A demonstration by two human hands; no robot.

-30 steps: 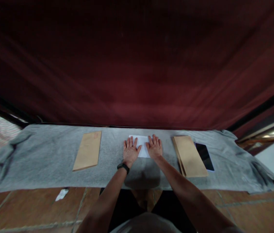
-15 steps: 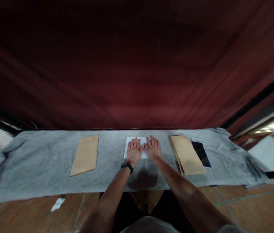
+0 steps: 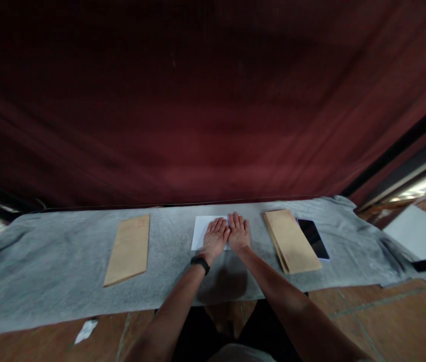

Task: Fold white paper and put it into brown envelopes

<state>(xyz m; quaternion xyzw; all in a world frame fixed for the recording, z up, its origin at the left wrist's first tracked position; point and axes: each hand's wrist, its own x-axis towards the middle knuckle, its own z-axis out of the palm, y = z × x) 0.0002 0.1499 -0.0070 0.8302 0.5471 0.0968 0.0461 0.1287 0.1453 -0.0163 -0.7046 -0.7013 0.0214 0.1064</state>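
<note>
A white sheet of paper (image 3: 199,232) lies on the grey cloth in the middle, partly covered by both hands. My left hand (image 3: 215,238), with a dark band on its wrist, rests flat on the paper, fingers stretched out. Beside it, my right hand (image 3: 239,233) lies flat over the paper's right side, fingers pointing away from me. The two hands touch or nearly touch at the thumbs. Neither holds anything. The paper's right edge is hidden under my right hand.
To the left lies a brown envelope (image 3: 130,249) with a faint red mark. A stack of brown envelopes (image 3: 294,241) sits on the right, beside a dark phone (image 3: 313,238). Grey cloth (image 3: 73,261) covers the narrow table before a dark red curtain (image 3: 205,125). White scrap (image 3: 86,331) lies on the floor.
My left hand has slid right across the paper toward my right hand, uncovering more of the paper's left part. The right hand stays about where it was. The view has tilted slightly.
</note>
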